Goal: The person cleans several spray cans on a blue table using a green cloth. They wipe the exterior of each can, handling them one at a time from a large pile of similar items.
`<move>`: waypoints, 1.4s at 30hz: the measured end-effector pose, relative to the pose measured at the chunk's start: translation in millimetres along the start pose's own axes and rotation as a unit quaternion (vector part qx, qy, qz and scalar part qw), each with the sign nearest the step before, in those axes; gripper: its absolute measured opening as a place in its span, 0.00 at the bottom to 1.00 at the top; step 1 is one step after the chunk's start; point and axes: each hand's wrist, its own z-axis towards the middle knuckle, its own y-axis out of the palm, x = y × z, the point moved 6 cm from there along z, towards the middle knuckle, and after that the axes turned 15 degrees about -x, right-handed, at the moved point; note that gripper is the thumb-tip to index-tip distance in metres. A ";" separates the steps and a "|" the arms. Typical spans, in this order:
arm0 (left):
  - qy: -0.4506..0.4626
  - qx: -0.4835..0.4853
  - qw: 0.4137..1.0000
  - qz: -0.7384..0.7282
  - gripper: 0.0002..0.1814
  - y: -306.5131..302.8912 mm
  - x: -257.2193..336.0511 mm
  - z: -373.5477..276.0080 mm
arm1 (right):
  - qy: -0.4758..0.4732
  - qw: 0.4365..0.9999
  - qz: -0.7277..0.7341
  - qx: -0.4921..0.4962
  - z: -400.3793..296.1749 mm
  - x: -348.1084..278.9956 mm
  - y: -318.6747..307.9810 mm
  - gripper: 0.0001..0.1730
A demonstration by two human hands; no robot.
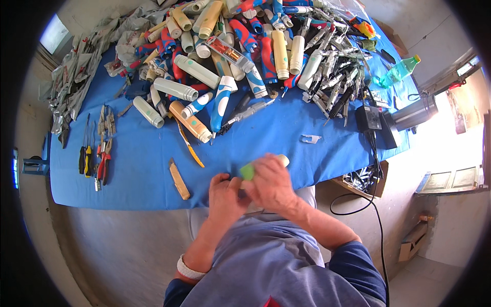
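Observation:
Over the front edge of the blue tablecloth point(142, 169), my right hand point(272, 184) is closed on a cream plastic tube point(284, 160), blurred by motion. A small green piece point(247, 172) shows at its fingers; what it belongs to is unclear. My left hand point(228, 195) meets the right one with curled fingers, at the other end of the held part; its grip is mostly hidden. Left of the hands lies a utility knife with a wrapped handle point(179, 180). A yellow-orange strip point(190, 147) lies beyond it, and a white plastic piece point(310, 139) sits further right.
Electric toothbrush housings point(197, 71) and inner mechanisms point(337, 76) are heaped at the back. Screwdrivers point(88, 161) and red-handled pliers point(103, 165) lie left. At right stand a black power adapter point(369, 118), a metal cup point(414, 112) and a green bottle point(399, 72); a cable hangs down.

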 end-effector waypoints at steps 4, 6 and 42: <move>0.015 0.051 0.998 0.013 0.23 -1.9 2.0 -1.7 | 0.121 0.988 -0.090 0.033 -16.2 62.2 -21.8 0.09; 0.010 0.050 0.999 -0.001 0.30 0.7 -2.0 -3.2 | 0.115 0.988 -0.094 0.053 -15.0 58.0 -31.4 0.08; 0.034 0.071 0.996 -0.032 0.23 -5.2 0.4 -4.1 | 0.132 0.988 -0.059 0.053 -26.2 45.4 -16.4 0.11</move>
